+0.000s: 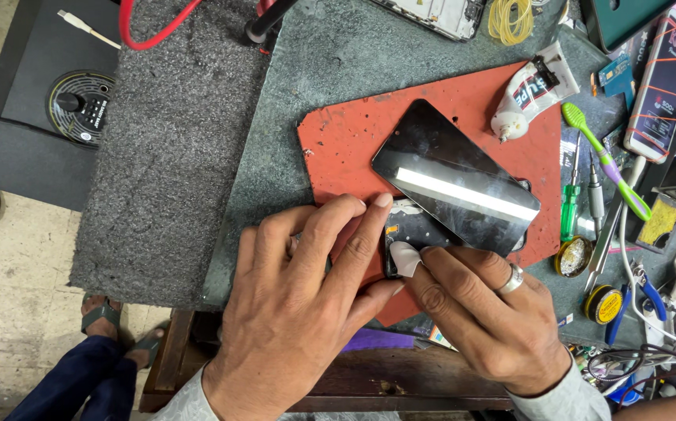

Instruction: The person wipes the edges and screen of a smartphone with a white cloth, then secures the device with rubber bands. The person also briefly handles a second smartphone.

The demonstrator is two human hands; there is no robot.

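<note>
A black phone screen panel lies tilted on a red mat, partly lifted off the phone body beneath it. My left hand rests flat on the mat, its fingertips pressing the near end of the phone body. Pinched in my right hand, which wears a ring, is a small white wad held against the exposed lower edge of the phone body.
A white glue tube lies at the mat's right edge. A green toothbrush, screwdrivers, solder tins and wires crowd the right side. A grey foam sheet covers the left of the bench. Another opened phone sits at the top.
</note>
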